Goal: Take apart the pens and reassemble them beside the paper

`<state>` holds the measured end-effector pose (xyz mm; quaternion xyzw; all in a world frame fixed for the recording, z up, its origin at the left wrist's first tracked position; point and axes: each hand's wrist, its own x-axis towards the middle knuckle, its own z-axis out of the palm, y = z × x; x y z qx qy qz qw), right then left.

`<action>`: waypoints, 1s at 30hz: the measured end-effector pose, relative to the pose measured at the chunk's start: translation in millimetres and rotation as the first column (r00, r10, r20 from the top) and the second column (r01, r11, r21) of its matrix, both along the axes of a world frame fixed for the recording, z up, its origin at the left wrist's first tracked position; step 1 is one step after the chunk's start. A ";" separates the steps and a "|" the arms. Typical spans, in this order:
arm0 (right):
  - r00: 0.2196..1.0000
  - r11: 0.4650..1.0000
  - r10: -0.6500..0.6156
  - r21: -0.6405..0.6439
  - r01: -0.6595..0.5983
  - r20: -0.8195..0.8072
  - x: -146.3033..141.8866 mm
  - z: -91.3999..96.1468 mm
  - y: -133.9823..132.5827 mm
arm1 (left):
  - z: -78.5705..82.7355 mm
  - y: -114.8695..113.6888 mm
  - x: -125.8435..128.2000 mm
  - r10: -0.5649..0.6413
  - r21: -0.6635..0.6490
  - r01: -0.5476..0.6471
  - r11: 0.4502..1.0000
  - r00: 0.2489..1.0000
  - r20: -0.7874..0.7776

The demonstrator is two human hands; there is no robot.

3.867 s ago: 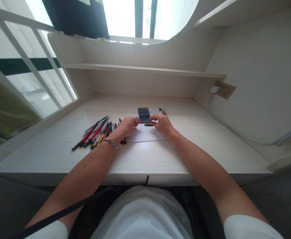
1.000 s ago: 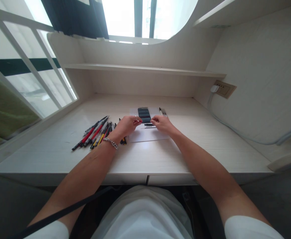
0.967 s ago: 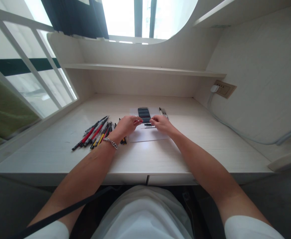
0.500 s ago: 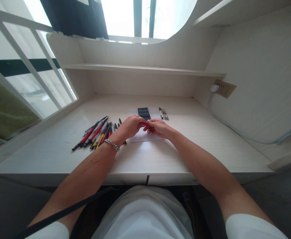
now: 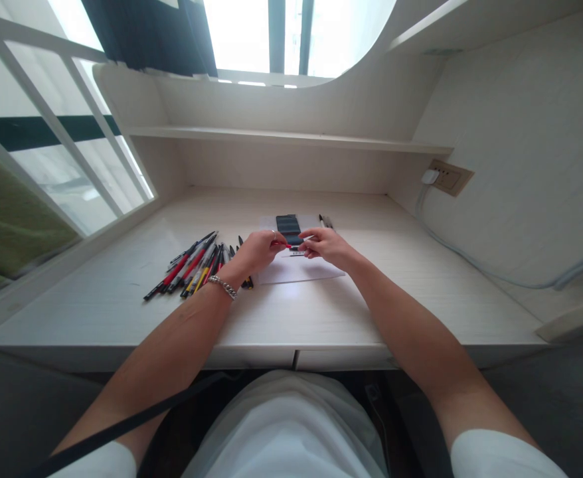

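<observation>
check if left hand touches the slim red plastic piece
Touching: the head view shows the left hand pinching the slim red plastic piece, tip protruding.

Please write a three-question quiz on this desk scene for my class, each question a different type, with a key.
1. Multiple choice: What colour is the slim, stick-like piece held in the left hand?
a) yellow
b) red
c) green

2. True or false: The dark, flat, phone-like rectangle lies on the white, rectangular sheet of paper.

3. Short answer: On which hand's side does the loose heap of black, red and yellow pens lie?

Key:
1. b) red
2. True
3. The left hand's side
</observation>
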<state>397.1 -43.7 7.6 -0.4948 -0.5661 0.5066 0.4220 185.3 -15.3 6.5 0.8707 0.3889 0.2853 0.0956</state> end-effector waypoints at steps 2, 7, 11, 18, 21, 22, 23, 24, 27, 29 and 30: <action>0.993 0.995 -0.048 0.091 0.038 0.112 4.7 0.9 0.5 | 0.1 0.7 -0.8 0.019 -0.025 -0.018 1.000 1.000 0.023; 0.877 0.946 -0.188 0.320 0.041 0.443 6.7 -0.3 0.3 | -2.5 3.4 -2.2 0.015 -0.044 -0.014 0.999 0.999 0.037; 0.830 0.929 -0.209 0.369 0.004 0.517 4.1 -5.5 5.7 | -5.3 5.4 -2.6 0.012 -0.061 -0.009 0.998 0.999 0.050; 0.821 0.956 -0.067 0.273 -0.111 0.568 3.1 -11.8 5.4 | -6.7 6.4 -3.4 0.023 -0.061 -0.020 0.998 0.999 0.044; 0.777 0.910 -0.179 0.402 -0.102 0.603 -1.7 -10.7 -0.6 | -6.5 6.5 -3.8 0.021 -0.064 -0.019 0.998 0.999 0.040; 0.768 0.896 -0.204 0.432 -0.104 0.607 -3.6 -10.5 -2.1 | -6.5 6.7 -3.9 0.020 -0.065 -0.017 0.998 0.999 0.041; 0.765 0.886 -0.215 0.451 -0.109 0.607 -5.4 -10.6 -3.1 | -6.7 6.9 -4.0 0.018 -0.066 -0.015 0.998 0.999 0.042; 0.767 0.880 -0.216 0.461 -0.115 0.604 -7.1 -11.2 -3.6 | -7.0 7.3 -4.0 0.015 -0.066 -0.013 0.998 0.999 0.044; 0.752 0.874 -0.221 0.468 -0.129 0.620 -10.9 -15.0 -2.2 | -8.7 9.1 -4.0 0.016 -0.068 -0.014 0.998 0.999 0.040; 0.715 0.869 -0.231 0.470 -0.154 0.661 -12.5 -19.0 0.1 | -9.7 10.2 -4.0 0.020 -0.068 -0.018 0.998 0.999 0.032; 0.695 0.866 -0.231 0.469 -0.171 0.680 -13.1 -21.1 1.2 | -10.0 10.5 -4.0 0.021 -0.065 -0.020 0.998 0.999 0.029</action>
